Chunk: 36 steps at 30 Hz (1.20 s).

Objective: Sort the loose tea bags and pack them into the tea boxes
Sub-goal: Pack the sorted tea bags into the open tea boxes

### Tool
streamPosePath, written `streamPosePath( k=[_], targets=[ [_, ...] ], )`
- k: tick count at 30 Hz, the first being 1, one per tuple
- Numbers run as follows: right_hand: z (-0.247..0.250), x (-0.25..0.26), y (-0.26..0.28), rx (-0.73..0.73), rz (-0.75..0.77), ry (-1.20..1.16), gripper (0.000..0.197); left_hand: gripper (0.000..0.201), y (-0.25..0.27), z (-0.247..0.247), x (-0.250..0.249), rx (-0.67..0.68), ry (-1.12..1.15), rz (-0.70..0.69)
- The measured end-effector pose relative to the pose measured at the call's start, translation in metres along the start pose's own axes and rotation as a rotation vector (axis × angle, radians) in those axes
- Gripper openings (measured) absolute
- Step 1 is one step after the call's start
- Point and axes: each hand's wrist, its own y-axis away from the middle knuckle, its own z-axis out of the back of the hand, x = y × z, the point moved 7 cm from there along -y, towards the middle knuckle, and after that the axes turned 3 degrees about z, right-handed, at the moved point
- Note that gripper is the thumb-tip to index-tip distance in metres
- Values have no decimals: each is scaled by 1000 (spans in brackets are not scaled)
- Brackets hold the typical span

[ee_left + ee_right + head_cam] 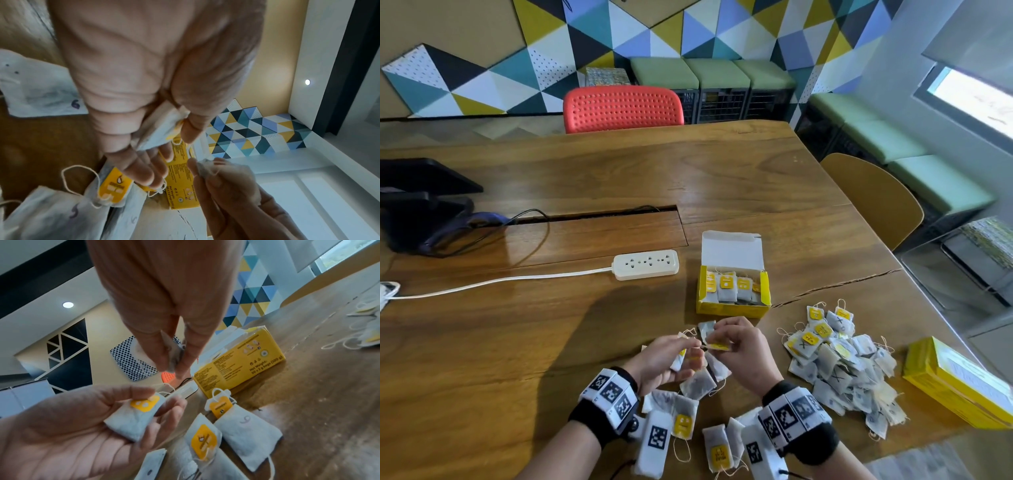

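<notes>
Yellow open box at centre frame; below it, left hand and right hand each pinch a tea bag, hands nearly touching.

Both forearms bare. Left wrist: black fabric wristband carrying a white block faced with black-and-white square fiducial markers. Right wrist: matching black wristband and white marker block. A thin black cable leaves the right-wrist unit.

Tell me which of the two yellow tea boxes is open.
The yellow tea box just beyond the hands: lid up, bags standing inside. The one at the right edge lies closed.
</notes>
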Motion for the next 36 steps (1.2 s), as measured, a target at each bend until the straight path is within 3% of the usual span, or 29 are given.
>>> streamPosePath(
  k=[4, 10, 16, 19, 21, 24, 27, 29, 31, 33, 36],
  targets=[
    [3, 6, 1, -36, 59, -75, 17, 25, -2, 4, -2, -37, 93, 8],
    [2, 24, 1, -132, 224, -4, 38, 41, 3, -5, 0, 2, 165, 10],
    [-17, 31, 6, 16, 337, 47, 24, 46, 1, -4, -6, 40, 200, -19],
    [-9, 23, 3, -34, 269, 38, 26, 32, 3, 3, -10, 37, 134, -30],
    [-3, 18, 1, -26, 165, 10, 39, 31, 2, 10, -11, 5, 78, -53],
    [-4, 16, 1, 118, 11, -88, 52, 38, 1, 15, -12, -26, 19, -68],
    [-7, 23, 5, 273, -143, -275, 19, 35, 0, 17, -12, -45, 2, -71],
    [-9, 29, 8, 322, -196, -379, 19, 24, 1, 18, -13, -57, -11, -70],
    [-7, 29, 6, 300, -189, -350, 19, 19, 3, 17, -16, -68, 1, -79],
    [-5, 32, 1, 312, -105, -205, 16, 30, 2, 18, -18, -76, 17, -79],
    [-17, 47, 1, 543, 72, 44, 25, 39, 2, 18, -20, -97, -1, -40]
  ],
)
